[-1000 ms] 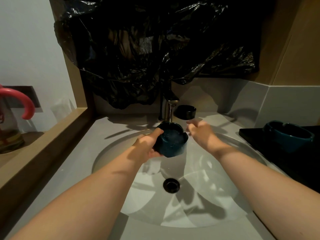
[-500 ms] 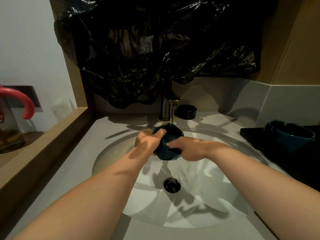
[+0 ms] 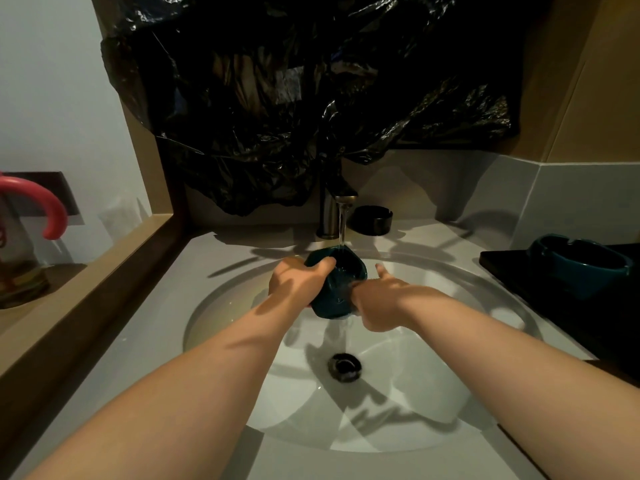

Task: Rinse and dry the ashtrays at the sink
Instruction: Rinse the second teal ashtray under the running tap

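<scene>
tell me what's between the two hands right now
In the head view, the teal ashtray sits between them under the running water; the left hand grips one side, the right hand touches the other.

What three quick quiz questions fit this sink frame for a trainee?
1. True or false: water from the tap falls onto the teal ashtray gripped by the left hand.
2. Where does the black ashtray sit? A in the basin; B on the counter beside the tap; C on the wooden ledge.
3. How many ashtrays are in view?
Key: 1 true; 2 B; 3 three, counting the second teal ashtray on the black tray.
</scene>
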`<state>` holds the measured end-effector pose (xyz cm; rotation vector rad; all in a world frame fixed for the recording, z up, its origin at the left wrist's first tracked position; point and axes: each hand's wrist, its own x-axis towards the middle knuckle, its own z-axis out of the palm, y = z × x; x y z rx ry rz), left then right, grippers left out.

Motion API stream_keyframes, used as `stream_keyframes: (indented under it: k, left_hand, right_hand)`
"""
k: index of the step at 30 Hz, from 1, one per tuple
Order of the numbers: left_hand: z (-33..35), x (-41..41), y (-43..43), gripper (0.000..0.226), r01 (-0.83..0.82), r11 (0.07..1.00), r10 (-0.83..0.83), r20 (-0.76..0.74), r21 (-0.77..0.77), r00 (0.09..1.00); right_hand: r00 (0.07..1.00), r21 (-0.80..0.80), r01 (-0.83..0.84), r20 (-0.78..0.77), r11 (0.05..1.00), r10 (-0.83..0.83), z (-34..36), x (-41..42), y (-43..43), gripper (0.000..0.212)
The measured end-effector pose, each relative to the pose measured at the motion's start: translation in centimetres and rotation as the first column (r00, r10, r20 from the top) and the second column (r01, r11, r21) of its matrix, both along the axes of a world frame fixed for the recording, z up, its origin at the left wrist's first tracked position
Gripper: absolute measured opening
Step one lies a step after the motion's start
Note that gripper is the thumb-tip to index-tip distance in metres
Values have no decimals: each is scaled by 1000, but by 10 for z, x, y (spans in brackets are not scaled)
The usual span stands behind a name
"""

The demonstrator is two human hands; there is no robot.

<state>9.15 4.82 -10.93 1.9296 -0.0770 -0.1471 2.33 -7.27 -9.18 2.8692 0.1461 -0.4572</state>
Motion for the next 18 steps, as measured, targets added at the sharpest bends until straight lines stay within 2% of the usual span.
stream_keyframes:
  k: [2,3,5,6,7,8,9,11,12,14,15,16,18]
  left_hand:
    - [1,-1,1,41,3,1000,-4,19,18,1000]
    - [0,-1,2,41,9,999,-10,31,37,999]
    - [-1,1,2,37,10,998,-13,49,62,999]
    - [-2,2,2,37,6,998,-9,49,57,999]
    - [-3,2,2,38,4,999,-6,41,42,999]
    - [-3,3,1,38,3,1000,-4,28,26,1000]
    - [-3,3,1,37,4,1000,-4,16,17,1000]
    - [-2,2,0,35,15,1000,-14,-1,2,1000]
    - [-2,2,0,35,18,1000,-18,-13,-14,1000]
    - [-1,1,-1,39,12,999,-14,-47,-43,999]
    - [0,2,-2,42,0,998,-5,-79,-67,997]
    - [1,1,-3,44,-22,994,9,-123,-103,992]
    - [2,1,-3,47,-72,984,38,-202,-166,979]
  right_hand:
    - [999,276,36,-16,961,-32,3,-3,4,22]
    - [998,418,65,-14,906,-65,5,-5,6,18]
    - [991,706,108,-23,700,-130,7,-6,8,27]
    - [985,809,127,-35,574,-169,6,-5,7,28]
    - [982,851,130,-39,508,-186,5,-5,5,30]
    - [984,842,120,-32,525,-174,3,-3,3,31]
    - [991,759,90,0,645,-137,2,-2,0,30]
    - [996,409,40,55,912,-68,-1,-3,-6,27]
    - [996,212,25,79,977,-43,-1,-4,-8,30]
    - [988,-14,9,155,1000,-6,0,-4,-10,40]
    - [985,-44,-3,175,999,10,1,-5,-10,43]
    - [985,-9,-13,172,1000,14,1,-5,-11,40]
    - [989,263,13,141,965,-52,4,-9,-8,20]
